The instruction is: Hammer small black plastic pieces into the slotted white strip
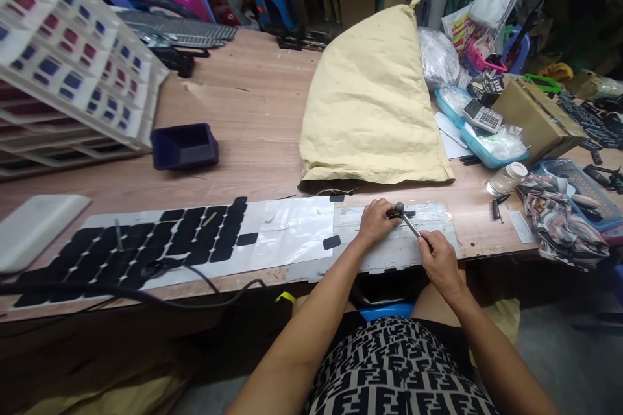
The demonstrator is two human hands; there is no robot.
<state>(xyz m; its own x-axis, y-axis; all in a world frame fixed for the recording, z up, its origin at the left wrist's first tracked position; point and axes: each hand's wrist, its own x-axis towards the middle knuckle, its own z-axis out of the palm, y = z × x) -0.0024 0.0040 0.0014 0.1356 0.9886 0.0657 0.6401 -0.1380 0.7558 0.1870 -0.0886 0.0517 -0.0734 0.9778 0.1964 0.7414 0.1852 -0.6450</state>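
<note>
My right hand (440,262) is closed around the dark grip of a small hammer (411,223), with a silver shaft and a dark rounded head. The hammer's head is at the fingertips of my left hand (378,223). Those fingers are closed on a small black part (409,214), mostly covered by the hand and hammer. Both hands are over a grey plate (384,256) at the table's front edge. Left of them, a white sheet (296,227) bears rows of black rounded pads (192,227). A single black pad (331,242) lies nearer my left hand.
A large yellowish paper sack (370,97) stands behind the plate. A dark purple bin (185,146) and white crate (82,58) are on the left. Blue trays (494,142), a jar (506,178) and patterned cloth (559,217) sit right. A black cable (146,298) crosses the front left.
</note>
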